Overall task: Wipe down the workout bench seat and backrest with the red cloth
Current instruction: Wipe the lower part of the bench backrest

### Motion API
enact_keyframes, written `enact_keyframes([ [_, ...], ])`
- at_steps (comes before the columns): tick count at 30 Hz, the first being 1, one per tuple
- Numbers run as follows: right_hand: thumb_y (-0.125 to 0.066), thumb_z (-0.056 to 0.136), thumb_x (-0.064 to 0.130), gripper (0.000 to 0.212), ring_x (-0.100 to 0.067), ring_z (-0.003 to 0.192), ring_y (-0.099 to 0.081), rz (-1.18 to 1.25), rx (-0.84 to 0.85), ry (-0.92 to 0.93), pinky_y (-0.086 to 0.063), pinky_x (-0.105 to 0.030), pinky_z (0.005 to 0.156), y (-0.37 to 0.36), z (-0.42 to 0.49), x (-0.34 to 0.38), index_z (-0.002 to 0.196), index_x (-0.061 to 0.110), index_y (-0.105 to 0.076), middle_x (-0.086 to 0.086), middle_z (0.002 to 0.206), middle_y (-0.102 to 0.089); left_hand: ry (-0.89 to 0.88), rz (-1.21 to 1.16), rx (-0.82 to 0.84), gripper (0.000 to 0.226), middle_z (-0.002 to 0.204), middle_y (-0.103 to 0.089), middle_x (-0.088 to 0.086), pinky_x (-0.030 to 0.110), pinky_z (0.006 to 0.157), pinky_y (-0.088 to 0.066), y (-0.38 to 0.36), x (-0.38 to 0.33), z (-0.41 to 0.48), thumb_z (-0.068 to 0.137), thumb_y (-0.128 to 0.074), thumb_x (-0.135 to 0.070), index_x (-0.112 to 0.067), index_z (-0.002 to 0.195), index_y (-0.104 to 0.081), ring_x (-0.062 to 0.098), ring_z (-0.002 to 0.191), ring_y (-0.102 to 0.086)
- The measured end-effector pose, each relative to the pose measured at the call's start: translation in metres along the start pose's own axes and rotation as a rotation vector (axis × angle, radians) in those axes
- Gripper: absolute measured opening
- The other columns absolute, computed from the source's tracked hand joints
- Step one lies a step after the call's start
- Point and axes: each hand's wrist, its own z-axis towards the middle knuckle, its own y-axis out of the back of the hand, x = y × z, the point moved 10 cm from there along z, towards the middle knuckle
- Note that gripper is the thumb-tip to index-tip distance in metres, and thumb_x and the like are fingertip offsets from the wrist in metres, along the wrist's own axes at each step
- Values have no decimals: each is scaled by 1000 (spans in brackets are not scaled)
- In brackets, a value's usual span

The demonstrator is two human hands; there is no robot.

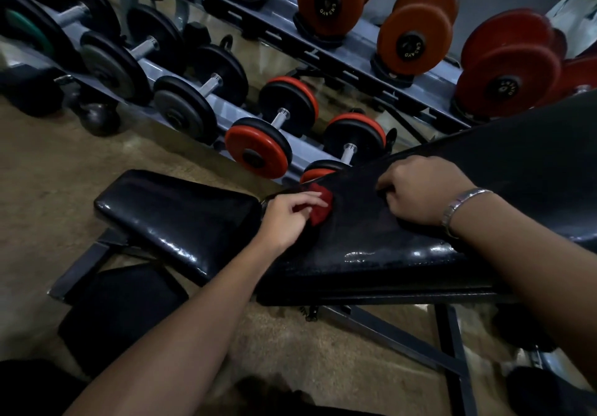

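Observation:
The black padded bench lies across the view: its seat [181,218] on the left, its long backrest [403,241] rising toward the upper right. My left hand [287,218] presses a small bunched red cloth [321,204] on the lower end of the backrest, close to the gap between the two pads. My right hand [423,189] rests in a loose fist on the backrest a little further up, with a metal bracelet on its wrist. Whether it holds anything I cannot make out.
A two-tier dumbbell rack [310,153] stands right behind the bench, with black and red dumbbells [258,150] and larger orange ones [416,37]. A kettlebell [97,118] sits on the floor at left. The bench's steel frame legs [452,344] cross the brown floor below.

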Motion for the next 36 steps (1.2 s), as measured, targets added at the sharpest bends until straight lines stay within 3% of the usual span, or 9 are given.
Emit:
enact_keyframes([
  [5, -47, 88, 31, 33, -22, 109, -59, -6, -3, 1, -45, -33, 85, 0, -2, 0, 112, 37, -68, 5, 117, -66, -86, -60, 119, 38, 120, -74, -2, 20, 109, -43, 0, -9, -27, 89, -60, 15, -16, 91, -81, 5, 121, -64],
  [9, -47, 91, 32, 34, -22, 113, -58, 3, -11, -3, -44, -33, 87, 1, -3, 0, 117, 37, -67, 5, 123, -64, -61, -13, 83, 39, 121, -74, -3, 32, 114, -44, 0, -15, -4, 89, -60, 14, -18, 91, -82, 6, 123, -63],
  [13, -47, 90, 32, 34, -22, 112, -58, 7, -23, -5, -46, -34, 85, 3, -5, -1, 116, 38, -68, 5, 122, -65, -113, -35, 36, 43, 120, -74, -8, 25, 112, -42, -7, -17, -39, 89, -61, 13, -24, 92, -82, 6, 123, -62],
  [18, -47, 90, 32, 34, -22, 112, -59, 12, -27, -10, -47, -33, 84, 3, -5, -1, 116, 37, -68, 5, 122, -66, -64, 41, -45, 38, 112, -76, -9, 30, 112, -45, 17, -3, -38, 87, -62, 13, -19, 91, -83, 1, 115, -66],
  [23, -50, 85, 30, 30, -24, 101, -62, 13, -23, -40, -46, -32, 75, 5, -3, -1, 107, 37, -70, 2, 110, -69, -134, -12, -52, 38, 114, -75, -8, 21, 108, -44, -8, -34, -72, 86, -62, 14, -17, 91, -82, 4, 117, -64],
  [29, -49, 88, 31, 33, -22, 108, -61, 32, -28, -37, -47, -33, 82, 5, -7, -2, 112, 39, -69, 5, 118, -68, -77, -12, -129, 39, 112, -75, -10, 32, 109, -48, 19, -9, -80, 86, -61, 15, -18, 90, -83, 2, 116, -65],
  [36, -50, 85, 31, 30, -25, 101, -63, 30, -29, -49, -52, -34, 79, 7, -9, -1, 106, 37, -71, 2, 110, -69, -202, 30, -32, 38, 116, -74, -15, 18, 109, -39, -10, -35, -116, 84, -65, 13, -19, 92, -83, 5, 124, -59],
])
